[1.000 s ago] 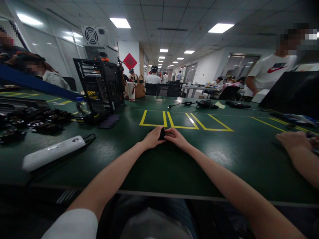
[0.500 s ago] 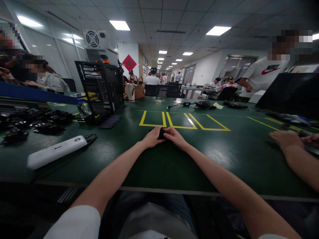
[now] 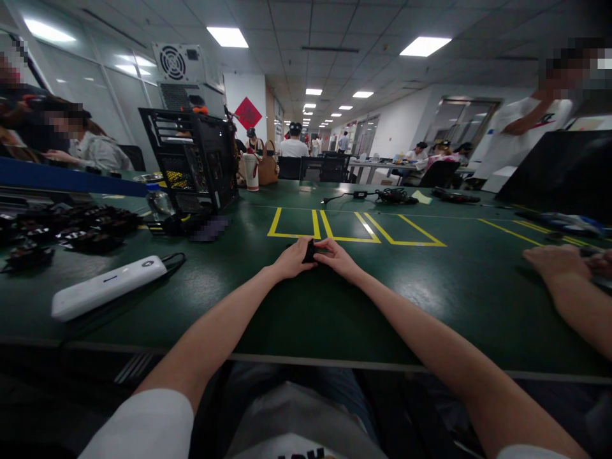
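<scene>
A small black part (image 3: 310, 251), its kind too dark and covered to make out, is held between my two hands just in front of the yellow tape marks. My left hand (image 3: 292, 260) wraps round it from the left, fingers closed. From the other side, the fingertips of my right hand (image 3: 335, 257) pinch its right edge. Most of the part is hidden behind my fingers. Both hands are low over the green table (image 3: 306, 312).
A white oblong device (image 3: 109, 287) with a black cord lies to the left, near several black parts (image 3: 90, 229). Behind stands an open computer case (image 3: 196, 159). Yellow tape outlines (image 3: 325, 240) lie ahead, cables (image 3: 392, 196) beyond. A co-worker's hand (image 3: 557, 264) rests at the right.
My hands keep their hold on the black part with hardly any movement. The view has shifted slightly. At the back right, a standing person has moved rightward and raised an arm.
</scene>
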The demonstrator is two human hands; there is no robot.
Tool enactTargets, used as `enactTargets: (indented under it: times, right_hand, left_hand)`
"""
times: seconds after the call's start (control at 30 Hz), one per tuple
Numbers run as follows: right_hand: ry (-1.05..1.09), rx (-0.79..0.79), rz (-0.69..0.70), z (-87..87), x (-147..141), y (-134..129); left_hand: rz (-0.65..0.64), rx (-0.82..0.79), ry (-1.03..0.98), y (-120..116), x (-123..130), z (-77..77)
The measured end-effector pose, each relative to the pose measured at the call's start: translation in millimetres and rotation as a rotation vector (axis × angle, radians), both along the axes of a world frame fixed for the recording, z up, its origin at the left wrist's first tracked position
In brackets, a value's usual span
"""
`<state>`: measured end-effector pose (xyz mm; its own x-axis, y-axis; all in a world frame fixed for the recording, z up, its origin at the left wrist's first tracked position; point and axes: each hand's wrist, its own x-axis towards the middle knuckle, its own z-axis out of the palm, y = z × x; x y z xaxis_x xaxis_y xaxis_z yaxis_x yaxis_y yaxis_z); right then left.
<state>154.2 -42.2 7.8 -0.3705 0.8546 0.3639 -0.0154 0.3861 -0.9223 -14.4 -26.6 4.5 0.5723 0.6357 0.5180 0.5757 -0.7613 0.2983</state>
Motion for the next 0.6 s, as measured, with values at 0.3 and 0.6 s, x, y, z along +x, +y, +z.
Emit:
enactTargets:
  times: [0.3, 0.6]
  right_hand:
    - [-0.036, 0.015, 0.002, -3.0, 0.3, 3.4]
    - [-0.022, 0.014, -0.041, -0.1, -1.8, -1.6]
  left_hand:
    - [-0.018, 0.001, -0.009, -1.5, -2.3, -0.5]
    - [-0.020, 0.008, -0.006, -0.2, -2.2, -1.1]
